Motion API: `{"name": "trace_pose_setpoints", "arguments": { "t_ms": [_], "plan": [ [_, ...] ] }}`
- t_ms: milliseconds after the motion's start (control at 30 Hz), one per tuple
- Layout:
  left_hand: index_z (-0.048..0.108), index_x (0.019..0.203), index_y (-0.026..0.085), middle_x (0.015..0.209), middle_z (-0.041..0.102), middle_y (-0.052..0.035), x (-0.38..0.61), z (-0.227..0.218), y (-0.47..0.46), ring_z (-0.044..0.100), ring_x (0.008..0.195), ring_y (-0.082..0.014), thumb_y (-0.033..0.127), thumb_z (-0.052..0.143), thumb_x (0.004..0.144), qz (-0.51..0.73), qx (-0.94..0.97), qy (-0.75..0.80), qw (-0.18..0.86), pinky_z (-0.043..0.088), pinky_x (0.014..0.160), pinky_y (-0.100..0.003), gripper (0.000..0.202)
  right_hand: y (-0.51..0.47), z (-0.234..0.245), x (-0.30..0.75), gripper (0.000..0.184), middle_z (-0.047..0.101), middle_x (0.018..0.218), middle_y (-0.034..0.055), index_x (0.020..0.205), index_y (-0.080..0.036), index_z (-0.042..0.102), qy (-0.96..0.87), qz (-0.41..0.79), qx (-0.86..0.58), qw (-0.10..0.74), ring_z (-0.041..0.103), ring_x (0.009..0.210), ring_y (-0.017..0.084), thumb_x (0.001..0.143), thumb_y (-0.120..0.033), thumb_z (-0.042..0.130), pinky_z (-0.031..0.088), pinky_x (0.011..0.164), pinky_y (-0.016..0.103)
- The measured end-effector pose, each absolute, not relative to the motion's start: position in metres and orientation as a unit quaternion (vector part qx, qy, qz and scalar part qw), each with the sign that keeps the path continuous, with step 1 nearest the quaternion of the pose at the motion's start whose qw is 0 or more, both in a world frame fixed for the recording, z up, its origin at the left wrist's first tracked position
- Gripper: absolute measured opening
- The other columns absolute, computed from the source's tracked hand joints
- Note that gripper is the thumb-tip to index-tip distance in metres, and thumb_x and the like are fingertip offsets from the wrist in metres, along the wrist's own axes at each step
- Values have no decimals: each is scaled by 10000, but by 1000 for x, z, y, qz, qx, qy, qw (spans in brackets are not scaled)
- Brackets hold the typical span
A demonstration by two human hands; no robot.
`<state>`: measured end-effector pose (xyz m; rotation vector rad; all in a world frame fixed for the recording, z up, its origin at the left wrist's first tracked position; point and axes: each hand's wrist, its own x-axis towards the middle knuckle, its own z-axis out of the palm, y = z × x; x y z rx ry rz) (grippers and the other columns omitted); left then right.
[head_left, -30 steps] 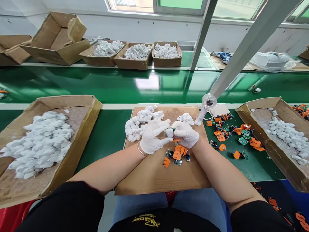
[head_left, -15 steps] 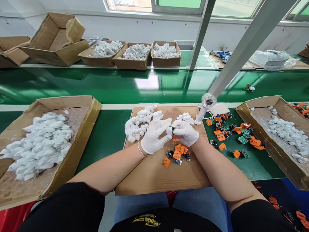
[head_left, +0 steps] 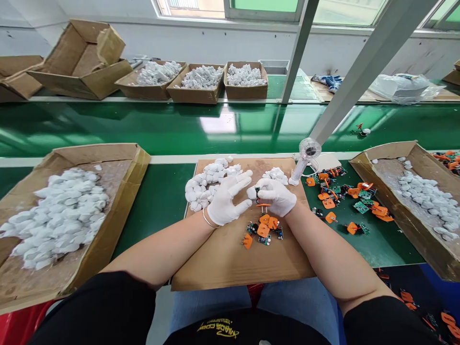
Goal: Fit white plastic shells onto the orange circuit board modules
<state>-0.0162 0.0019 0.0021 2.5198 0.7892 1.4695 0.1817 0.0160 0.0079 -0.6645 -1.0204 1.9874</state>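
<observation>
My left hand [head_left: 228, 200], in a white glove, is open with fingers spread. It rests beside a heap of white moulded pieces [head_left: 204, 182] on a brown cardboard sheet [head_left: 230, 263]. My right hand [head_left: 275, 196], also gloved, is closed on a small green circuit board [head_left: 257, 192] with a white moulded piece [head_left: 252, 193] at its end. An orange part [head_left: 263, 205] shows just under those fingers. Several orange parts wired to green boards [head_left: 264, 230] lie below my hands.
Cardboard trays of white pieces stand to my left [head_left: 72, 206] and right [head_left: 413, 201]. Orange-and-green parts [head_left: 345, 196] cover the green bench right of the sheet. A small fan [head_left: 308, 151] stands behind. A green conveyor [head_left: 230, 127] and several filled boxes lie beyond.
My left hand has moved away from the white piece and its fingers have spread. My right hand still holds the board and white piece, which have shifted slightly.
</observation>
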Motion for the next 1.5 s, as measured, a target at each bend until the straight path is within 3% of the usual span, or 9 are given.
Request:
{"name": "trace_pose_setpoints", "arguments": {
  "t_ms": [233,433,567,733,933,1067,1167,1267,1500],
  "plan": [
    [614,1161,241,1152,727,-96,-13,7,4,695,957,-196,236,677,863,500,838,218,18,561,836,-379,305,17,6,179,395,683,672,2,699,-152,638,-421,790,-252,368,629,613,136,544,-328,956,505,593,266],
    [566,1254,203,1199,703,-146,-14,11,2,676,1100,-247,302,640,857,491,843,184,118,561,922,-468,415,11,13,180,370,702,753,37,705,-141,627,-401,816,-239,340,647,660,155,633,-367,911,525,611,288],
    [612,1135,212,1102,735,-117,-12,15,3,697,1012,-218,248,653,848,477,847,162,171,571,866,-421,292,13,17,185,418,698,748,34,779,-118,662,-431,823,-239,282,631,654,137,593,-378,933,511,596,254],
    [633,1083,204,1180,702,-139,-13,12,7,676,1059,-236,300,778,800,469,855,148,165,544,903,-436,333,14,19,191,459,716,749,20,864,-109,677,-446,824,-258,235,665,687,130,534,-243,966,534,663,243],
    [668,991,217,1155,705,-119,-17,10,12,667,960,-210,405,831,767,460,870,84,155,534,836,-410,335,11,18,192,422,741,757,43,826,-98,680,-485,818,-250,183,701,694,156,553,-257,960,569,715,284],
    [680,956,223,1078,714,-88,-16,10,12,663,928,-195,396,843,753,463,866,79,169,529,830,-392,313,12,19,190,484,721,723,22,788,-117,637,-493,814,-246,185,685,680,156,523,-352,968,555,699,288],
    [684,886,207,1054,724,-88,-14,10,11,653,906,-193,405,847,743,453,869,96,175,518,828,-389,293,11,21,186,473,683,673,6,746,-113,633,-542,769,-279,191,626,628,134,586,-452,921,510,633,271],
    [680,821,199,1036,736,-82,-12,9,10,642,879,-181,431,835,751,441,871,123,177,511,816,-377,288,11,23,183,403,640,622,-11,692,-109,636,-597,710,-318,197,572,595,121,625,-410,896,465,591,259],
    [703,1008,218,1116,727,-103,-15,12,7,673,986,-206,421,741,844,431,864,178,191,541,883,-408,264,9,28,183,455,682,693,9,828,-105,657,-512,770,-312,218,607,632,127,613,-422,905,485,614,254]
  ]
}}
